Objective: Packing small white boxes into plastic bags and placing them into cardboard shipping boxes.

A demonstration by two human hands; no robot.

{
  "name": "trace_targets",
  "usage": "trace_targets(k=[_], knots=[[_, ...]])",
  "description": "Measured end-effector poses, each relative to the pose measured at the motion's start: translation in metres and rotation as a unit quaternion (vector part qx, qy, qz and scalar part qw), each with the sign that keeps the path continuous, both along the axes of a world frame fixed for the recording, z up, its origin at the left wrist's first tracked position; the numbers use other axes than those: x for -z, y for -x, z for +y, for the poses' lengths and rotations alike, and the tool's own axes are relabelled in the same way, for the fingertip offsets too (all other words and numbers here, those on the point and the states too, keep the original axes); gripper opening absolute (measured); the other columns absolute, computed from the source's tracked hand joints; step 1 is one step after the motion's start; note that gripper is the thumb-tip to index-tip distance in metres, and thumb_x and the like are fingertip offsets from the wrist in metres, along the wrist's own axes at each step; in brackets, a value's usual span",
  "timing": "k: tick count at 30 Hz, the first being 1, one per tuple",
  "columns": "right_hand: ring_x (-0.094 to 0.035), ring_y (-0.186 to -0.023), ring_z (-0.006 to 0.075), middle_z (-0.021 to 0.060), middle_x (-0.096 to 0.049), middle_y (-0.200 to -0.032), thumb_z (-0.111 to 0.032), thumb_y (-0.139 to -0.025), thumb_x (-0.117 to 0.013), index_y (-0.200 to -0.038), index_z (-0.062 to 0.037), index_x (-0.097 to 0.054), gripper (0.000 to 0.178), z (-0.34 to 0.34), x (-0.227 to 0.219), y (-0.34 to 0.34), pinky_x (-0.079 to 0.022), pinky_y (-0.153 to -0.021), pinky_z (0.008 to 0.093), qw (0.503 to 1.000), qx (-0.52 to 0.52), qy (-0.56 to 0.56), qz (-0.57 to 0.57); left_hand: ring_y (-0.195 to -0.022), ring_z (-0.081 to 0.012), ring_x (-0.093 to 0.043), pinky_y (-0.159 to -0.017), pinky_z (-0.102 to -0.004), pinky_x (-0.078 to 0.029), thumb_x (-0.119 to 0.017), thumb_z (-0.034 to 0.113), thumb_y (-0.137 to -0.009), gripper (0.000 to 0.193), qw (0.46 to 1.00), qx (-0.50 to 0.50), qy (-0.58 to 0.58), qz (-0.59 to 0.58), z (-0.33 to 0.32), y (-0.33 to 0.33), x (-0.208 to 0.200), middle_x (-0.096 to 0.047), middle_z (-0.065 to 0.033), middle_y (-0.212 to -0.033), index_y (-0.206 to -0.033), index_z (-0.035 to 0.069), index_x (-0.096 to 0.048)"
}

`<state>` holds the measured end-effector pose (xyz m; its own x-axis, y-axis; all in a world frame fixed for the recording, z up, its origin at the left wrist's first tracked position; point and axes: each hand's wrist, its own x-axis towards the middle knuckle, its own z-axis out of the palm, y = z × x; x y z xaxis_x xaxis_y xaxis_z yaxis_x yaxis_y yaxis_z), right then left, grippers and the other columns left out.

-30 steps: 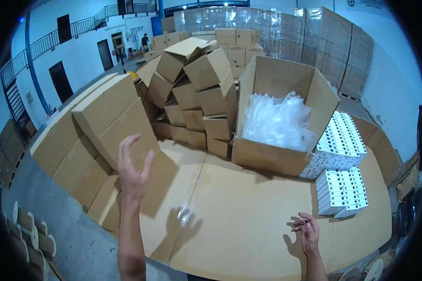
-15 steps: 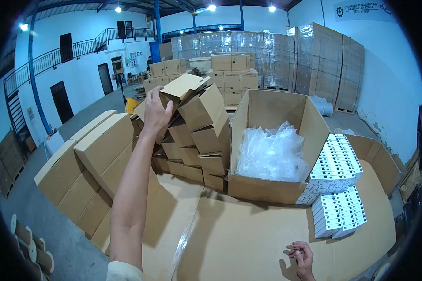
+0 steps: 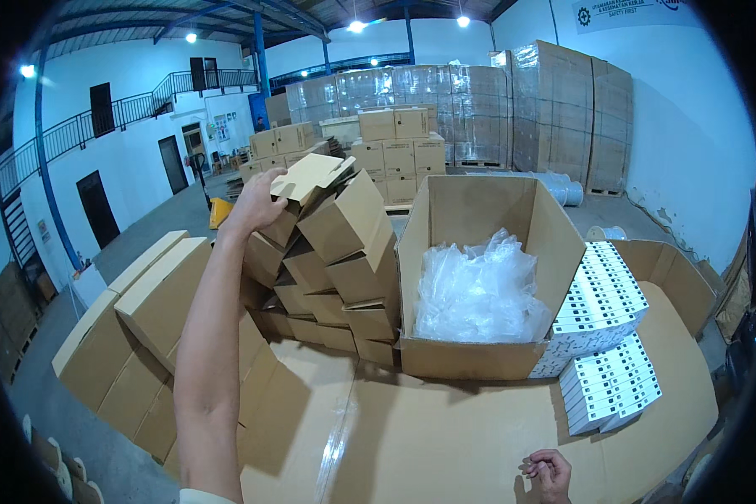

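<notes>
My left hand is stretched out and up, its fingers closed on the top small brown cardboard box of a leaning pile of small folded boxes. My left forearm runs up from the lower edge. My right hand rests low on the cardboard-covered table, fingers curled loosely together, and whether anything small is in them is unclear. A large open carton filled with clear plastic bags stands just right of the pile.
Rows of flat white packs lie right of the large carton. Long brown cartons are stacked at the left. Another open carton sits at far right. Wrapped pallets of boxes fill the warehouse behind.
My left hand has gone from hovering open above the table up to the top of the box pile and taken hold of the top box. My right hand stayed low on the table.
</notes>
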<state>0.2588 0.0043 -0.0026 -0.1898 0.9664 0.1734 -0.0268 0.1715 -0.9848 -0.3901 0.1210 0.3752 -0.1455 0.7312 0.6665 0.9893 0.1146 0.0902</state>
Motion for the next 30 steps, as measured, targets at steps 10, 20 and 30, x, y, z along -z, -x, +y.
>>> trace_targets(k=[10, 20, 30], knots=[[-0.064, -0.083, 0.0121, 0.0079, -0.069, -0.093, -0.022, -0.105, -0.059, -0.109, -0.0017, -0.065, 0.021, 0.002, 0.01, -0.007, -0.053, -0.074, 0.026, 0.999, -0.005, -0.02, -0.025, -0.099, -0.0505, -0.066, -0.089, -0.0571, -0.051, -0.053, 0.022, -0.102, 0.03, 0.982, -0.096, -0.151, -0.059, 0.012, 0.034, 0.014, -0.069, -0.0313, -0.1, -0.103, -0.002, -0.07], [-0.067, -0.085, 0.0139, 0.0089, -0.071, -0.096, -0.022, -0.104, -0.061, -0.108, -0.0024, -0.066, 0.021, 0.003, 0.007, -0.004, -0.055, -0.074, 0.0268, 1.0, -0.023, -0.002, -0.011, -0.095, -0.052, -0.065, -0.079, -0.0575, -0.049, -0.05, 0.038, -0.106, 0.047, 0.907, -0.159, -0.363, -0.145, -0.025, 0.04, -0.032, -0.069, -0.0299, -0.094, -0.092, -0.004, -0.066], [-0.068, -0.09, 0.0173, 0.012, -0.07, -0.103, -0.017, -0.102, -0.062, -0.11, 0.0009, -0.065, 0.02, -0.01, -0.008, -0.007, -0.056, -0.079, 0.0288, 0.997, -0.076, 0.016, -0.015, -0.077, -0.0215, -0.058, -0.076, -0.0381, -0.048, -0.047, 0.036, -0.111, 0.049, 0.871, -0.063, -0.459, -0.162, -0.159, -0.097, 0.005, -0.062, -0.0163, -0.079, -0.093, -0.007, -0.062]])
